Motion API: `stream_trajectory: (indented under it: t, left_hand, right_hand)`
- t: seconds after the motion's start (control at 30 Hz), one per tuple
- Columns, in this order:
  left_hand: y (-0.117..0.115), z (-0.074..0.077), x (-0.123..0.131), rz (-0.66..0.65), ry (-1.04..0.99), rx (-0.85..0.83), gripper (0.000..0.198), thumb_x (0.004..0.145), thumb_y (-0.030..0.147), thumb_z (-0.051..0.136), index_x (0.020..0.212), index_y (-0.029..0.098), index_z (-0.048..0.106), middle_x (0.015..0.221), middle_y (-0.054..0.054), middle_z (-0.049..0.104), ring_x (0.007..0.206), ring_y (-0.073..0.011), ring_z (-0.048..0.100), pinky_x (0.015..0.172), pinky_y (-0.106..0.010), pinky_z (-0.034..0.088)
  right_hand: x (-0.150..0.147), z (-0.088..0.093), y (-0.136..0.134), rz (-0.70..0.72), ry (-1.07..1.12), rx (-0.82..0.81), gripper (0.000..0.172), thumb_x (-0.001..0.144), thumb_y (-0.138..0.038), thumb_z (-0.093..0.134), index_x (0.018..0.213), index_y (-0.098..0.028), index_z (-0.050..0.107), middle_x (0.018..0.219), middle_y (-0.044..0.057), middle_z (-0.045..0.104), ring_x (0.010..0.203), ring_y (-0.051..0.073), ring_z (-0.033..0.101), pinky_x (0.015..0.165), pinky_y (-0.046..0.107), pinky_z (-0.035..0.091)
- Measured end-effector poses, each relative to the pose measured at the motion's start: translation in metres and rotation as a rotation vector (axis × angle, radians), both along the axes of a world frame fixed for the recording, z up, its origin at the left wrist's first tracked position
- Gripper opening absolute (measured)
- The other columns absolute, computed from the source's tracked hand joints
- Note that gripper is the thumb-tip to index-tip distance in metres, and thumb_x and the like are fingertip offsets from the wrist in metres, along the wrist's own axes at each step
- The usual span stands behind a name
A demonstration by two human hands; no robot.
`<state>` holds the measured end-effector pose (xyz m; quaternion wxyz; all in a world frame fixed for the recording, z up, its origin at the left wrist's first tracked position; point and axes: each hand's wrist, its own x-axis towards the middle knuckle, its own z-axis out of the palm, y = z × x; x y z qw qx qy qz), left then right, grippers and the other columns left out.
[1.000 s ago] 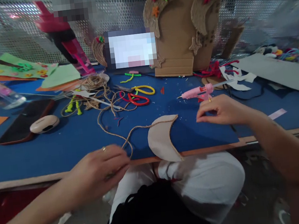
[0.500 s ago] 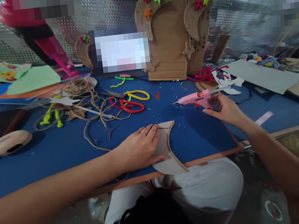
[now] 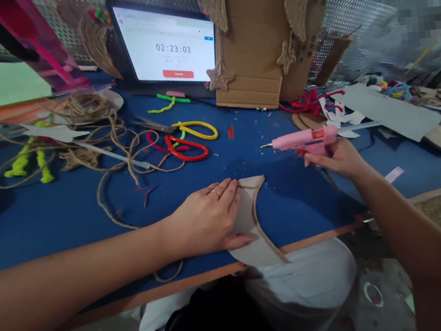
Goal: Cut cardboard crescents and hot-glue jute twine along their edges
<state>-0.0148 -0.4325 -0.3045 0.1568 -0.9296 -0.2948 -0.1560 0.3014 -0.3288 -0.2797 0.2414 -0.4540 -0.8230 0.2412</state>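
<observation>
My left hand [image 3: 210,217] lies flat on a pale crescent-shaped card [image 3: 254,249], its fingers stretched out and close together, pressing it to the blue table [image 3: 303,193]. Twine [image 3: 254,209] runs along the card's curved right edge, and the card's lower tip reaches past the table edge. To the right, my right hand [image 3: 337,157] grips a pink glue gun [image 3: 301,139] by its handle, above the table. The gun's metal tip points left, apart from the card.
Scissors [image 3: 188,147] with red and yellow handles lie beyond my left hand, near tangled twine [image 3: 86,109]. A tablet [image 3: 169,46] and a cardboard board [image 3: 247,51] with twine shapes stand behind. White paper [image 3: 389,109] lies at the right.
The view has shifted, and the tablet's screen is now readable. My right hand has brought the glue gun more level, its side turned to view. My left hand still rests on the card.
</observation>
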Motion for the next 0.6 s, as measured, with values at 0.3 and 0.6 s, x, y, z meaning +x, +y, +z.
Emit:
stream_trajectory:
  t: [0.3,0.6]
  left_hand:
    - [0.002,-0.001,0.003,0.050,0.007,-0.006,0.068,0.084,0.059,0.044,0.110,-0.001,0.063,0.115,-0.023,0.062,0.102,-0.0292,0.064,0.083,-0.034,0.055]
    - [0.003,-0.005,0.002,0.026,-0.057,-0.003,0.064,0.086,0.055,0.043,0.107,-0.002,0.064,0.112,-0.024,0.062,0.101,-0.0299,0.064,0.080,-0.034,0.056]
  right_hand:
    - [-0.007,0.020,-0.060,0.109,0.016,0.066,0.008,0.077,-0.029,0.064,0.071,-0.024,0.061,0.054,-0.002,0.058,0.044,0.012,0.052,0.040,0.024,0.042]
    - [-0.030,0.032,-0.052,0.252,-0.194,0.082,0.012,0.078,-0.027,0.062,0.084,-0.018,0.066,0.072,0.002,0.069,0.064,0.013,0.065,0.058,0.020,0.052]
